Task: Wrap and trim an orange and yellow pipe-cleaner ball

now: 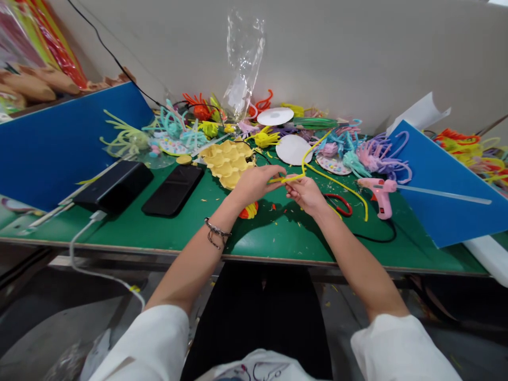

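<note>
Both hands meet over the green work table (278,233), pinching a fuzzy yellow pipe cleaner (317,172) between them. The left hand (256,182) has its fingertips closed on one end, and the right hand (306,193) grips the same strand just beside it — so the wire runs straight from one set of fingers to the other, then loops up and trails off right toward the pink plastic glue gun (379,193). A yellow moulded egg tray (227,161) sits just behind the left hand.
</note>
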Action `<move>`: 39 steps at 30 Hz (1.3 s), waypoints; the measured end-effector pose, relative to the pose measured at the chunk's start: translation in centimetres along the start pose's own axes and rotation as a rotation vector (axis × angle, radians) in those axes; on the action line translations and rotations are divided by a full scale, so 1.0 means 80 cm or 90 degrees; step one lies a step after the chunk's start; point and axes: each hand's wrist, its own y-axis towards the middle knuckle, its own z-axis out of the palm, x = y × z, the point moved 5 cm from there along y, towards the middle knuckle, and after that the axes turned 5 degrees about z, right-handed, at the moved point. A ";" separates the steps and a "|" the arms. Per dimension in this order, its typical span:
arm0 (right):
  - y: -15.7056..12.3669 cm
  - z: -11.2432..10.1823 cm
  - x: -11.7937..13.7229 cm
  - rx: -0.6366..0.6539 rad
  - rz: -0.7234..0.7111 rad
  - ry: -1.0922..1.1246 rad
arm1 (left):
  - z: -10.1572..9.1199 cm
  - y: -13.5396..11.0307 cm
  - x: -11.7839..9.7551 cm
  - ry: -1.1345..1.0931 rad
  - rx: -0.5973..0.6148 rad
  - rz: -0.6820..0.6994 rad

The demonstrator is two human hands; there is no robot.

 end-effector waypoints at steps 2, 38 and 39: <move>-0.001 0.000 0.000 0.011 0.007 -0.003 | 0.000 0.000 -0.001 -0.028 -0.024 0.020; -0.018 0.007 0.022 -0.006 -0.256 -0.388 | -0.004 -0.001 0.016 -0.165 -0.048 -0.025; -0.019 0.007 0.023 -0.016 -0.275 -0.419 | -0.003 -0.001 0.018 -0.190 -0.047 -0.046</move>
